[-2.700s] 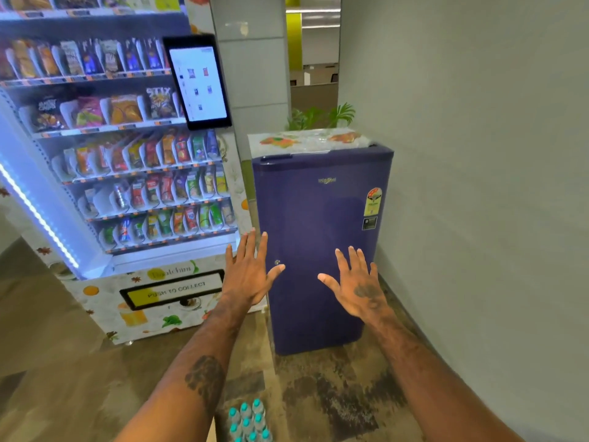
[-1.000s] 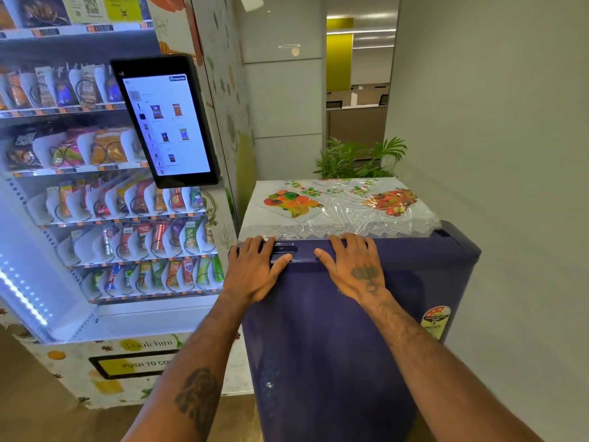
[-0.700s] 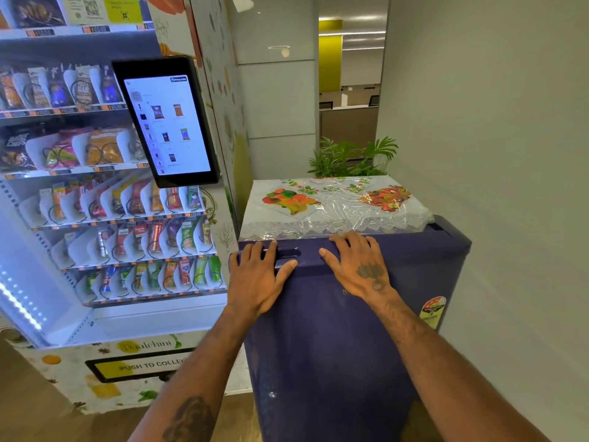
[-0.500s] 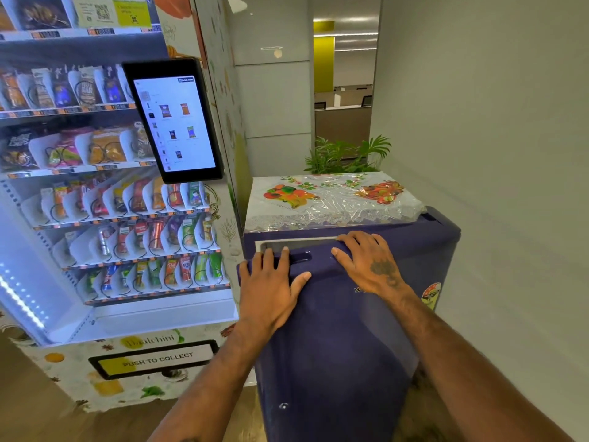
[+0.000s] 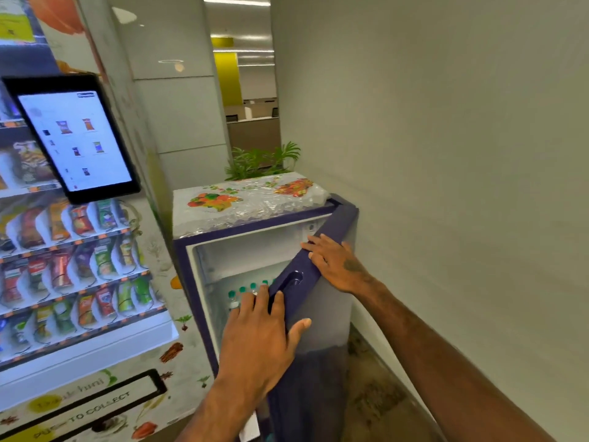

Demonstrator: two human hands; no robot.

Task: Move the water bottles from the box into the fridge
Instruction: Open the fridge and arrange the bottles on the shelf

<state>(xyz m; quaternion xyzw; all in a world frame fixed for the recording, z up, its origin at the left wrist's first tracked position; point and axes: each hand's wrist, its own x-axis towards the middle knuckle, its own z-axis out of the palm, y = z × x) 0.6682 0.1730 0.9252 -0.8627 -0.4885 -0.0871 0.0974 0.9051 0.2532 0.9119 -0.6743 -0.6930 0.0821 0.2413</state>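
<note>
Fridge [image 5: 191, 282] door [image 5: 318, 317] stands part open, and the wall [image 5: 446, 154] sits close on its hinge side. Shove hard and it could bang there, or swing back shut, because nothing grips it. Left hand [image 5: 258, 339] lies flat at the free edge, right hand [image 5: 334, 266] flat on top. Teal-capped water bottles [image 5: 252, 286] sit inside; box out of view. Vending machine [image 5: 79, 266] left, mottled floor [image 5: 376, 393] below.
</note>
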